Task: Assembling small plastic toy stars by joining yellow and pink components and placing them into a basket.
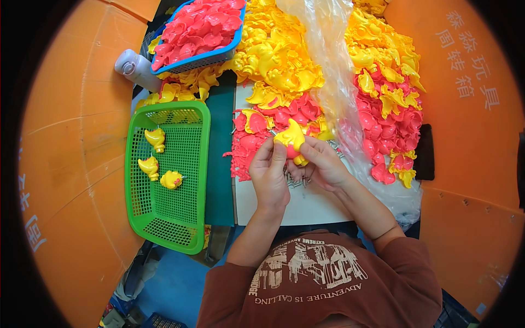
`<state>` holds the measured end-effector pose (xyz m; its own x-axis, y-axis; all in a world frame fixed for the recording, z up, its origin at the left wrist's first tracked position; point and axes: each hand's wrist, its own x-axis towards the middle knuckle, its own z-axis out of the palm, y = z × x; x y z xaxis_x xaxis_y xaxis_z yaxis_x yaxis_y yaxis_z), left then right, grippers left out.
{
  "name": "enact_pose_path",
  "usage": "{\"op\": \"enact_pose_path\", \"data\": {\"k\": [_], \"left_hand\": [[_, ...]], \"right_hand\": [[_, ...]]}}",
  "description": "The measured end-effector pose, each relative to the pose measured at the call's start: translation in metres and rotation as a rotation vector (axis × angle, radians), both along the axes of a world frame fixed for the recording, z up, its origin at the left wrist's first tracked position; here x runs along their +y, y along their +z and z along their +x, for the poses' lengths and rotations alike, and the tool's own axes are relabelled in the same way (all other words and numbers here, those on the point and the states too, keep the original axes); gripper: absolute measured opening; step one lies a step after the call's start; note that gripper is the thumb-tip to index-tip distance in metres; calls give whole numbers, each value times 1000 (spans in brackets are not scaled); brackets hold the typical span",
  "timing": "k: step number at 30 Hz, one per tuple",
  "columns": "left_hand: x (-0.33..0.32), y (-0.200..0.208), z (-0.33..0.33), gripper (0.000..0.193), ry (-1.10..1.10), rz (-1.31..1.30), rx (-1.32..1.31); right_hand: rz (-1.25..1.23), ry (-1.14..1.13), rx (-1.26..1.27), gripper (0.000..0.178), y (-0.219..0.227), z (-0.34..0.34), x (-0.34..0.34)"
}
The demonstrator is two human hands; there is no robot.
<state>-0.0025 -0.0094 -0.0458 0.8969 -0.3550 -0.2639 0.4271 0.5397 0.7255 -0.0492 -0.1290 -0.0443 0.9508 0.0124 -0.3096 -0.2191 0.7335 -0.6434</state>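
Held piece: a yellow duck-shaped toy part (292,141) with a pink piece under it, held up above the white sheet (306,205), just in front of the chest and at the near edge of the heaps.

Left hand (269,174): fingers curled together, thumb and fingertips pinching the near-left side of the toy part from below.

Right hand (321,165): fingers curled and pressed against the lower right of the same part; whether the thumb clamps it cannot be told, as the hand covers that side.

Key relation: the part sits between the two sets of fingertips, directly above them; its long axis runs upright, tilted slightly away, with the pointed end up. Both hands touch it, neither clearly nearer.

Green basket (197,164): to the left, well apart from the hands, holding three yellow assembled ducks (156,158) near its far half; the near half is bare mesh.

Supply: pile of yellow shells (279,65) and pile of pink shells (383,126) just beyond the hands; a clear plastic bag (333,82) drapes across them; a blue basket (219,57) of pink shells at far left.

Open room: bare white sheet under the wrists; orange walls (76,136) close in both sides.
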Motion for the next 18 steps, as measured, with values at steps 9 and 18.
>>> {"op": "enact_pose_path", "data": {"k": [9, 18], "left_hand": [[0, -8, -31, 44, -45, 197, -465], [29, -21, -14, 37, 44, 361, -306]], "right_hand": [[-763, -419, -130, 32, 6, 13, 5], [-1020, 5, -151, 22, 0, 42, -10]]}}
